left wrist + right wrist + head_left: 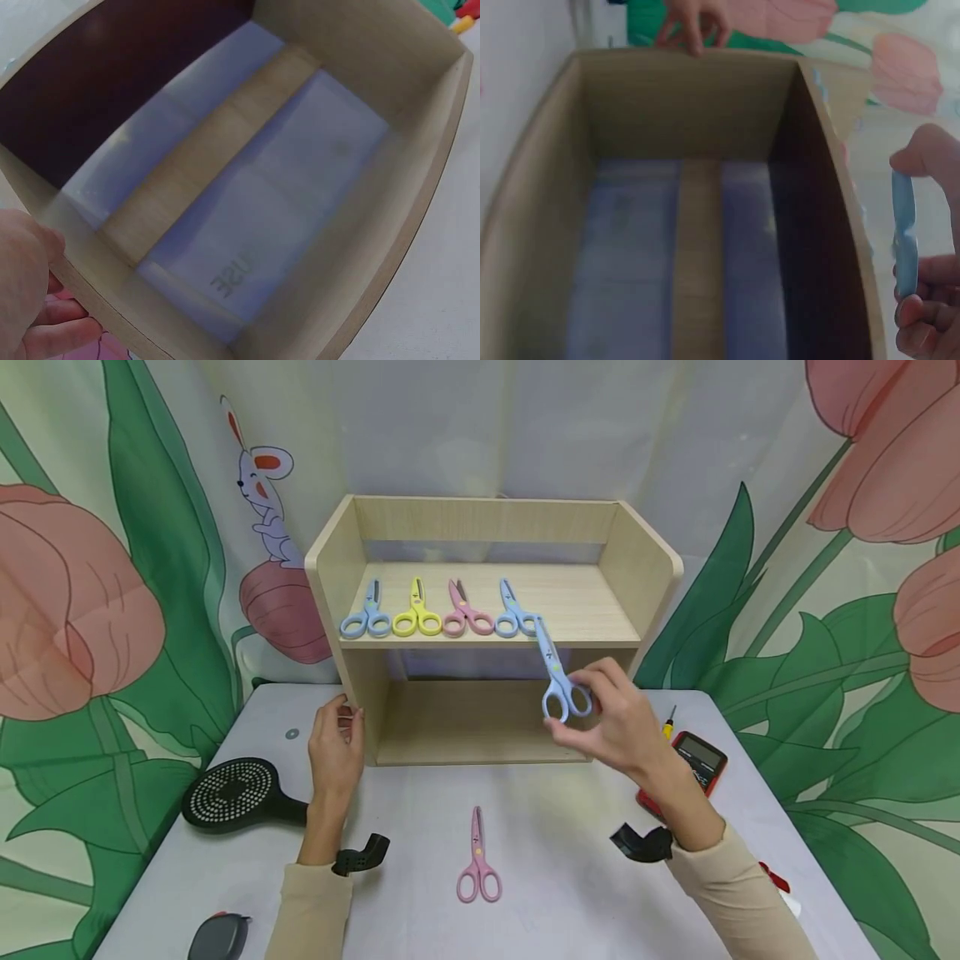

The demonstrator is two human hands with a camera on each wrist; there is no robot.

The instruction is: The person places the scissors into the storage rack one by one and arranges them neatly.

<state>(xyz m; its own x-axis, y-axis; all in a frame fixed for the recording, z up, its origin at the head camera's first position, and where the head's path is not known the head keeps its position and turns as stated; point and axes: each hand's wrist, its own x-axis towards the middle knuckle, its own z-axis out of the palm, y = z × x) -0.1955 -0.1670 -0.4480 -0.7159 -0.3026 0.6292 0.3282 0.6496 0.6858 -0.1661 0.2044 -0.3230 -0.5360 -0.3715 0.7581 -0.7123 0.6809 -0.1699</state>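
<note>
Pinched by its handle loops, a pair of light blue scissors [553, 667] is in my right hand [617, 717], points up, in front of the wooden shelf's [487, 520] right part. The right wrist view shows these scissors edge-on between thumb and fingers. My left hand [335, 752] grips the front edge of the shelf's left side panel. On the upper board lie blue scissors [367, 612], yellow scissors [417, 610], pink scissors [463, 610] and another blue pair [512, 610], side by side with blades to the back. Another pink pair of scissors [477, 864] lies on the table before the shelf.
At the left lie a black shower head [236, 795], a small grey disc [292, 734] and a dark grey object [218, 937]. A red and black multimeter [701, 760], partly behind my right forearm, and a yellow-handled screwdriver [668, 727] lie at the right. Printed curtain surrounds the table.
</note>
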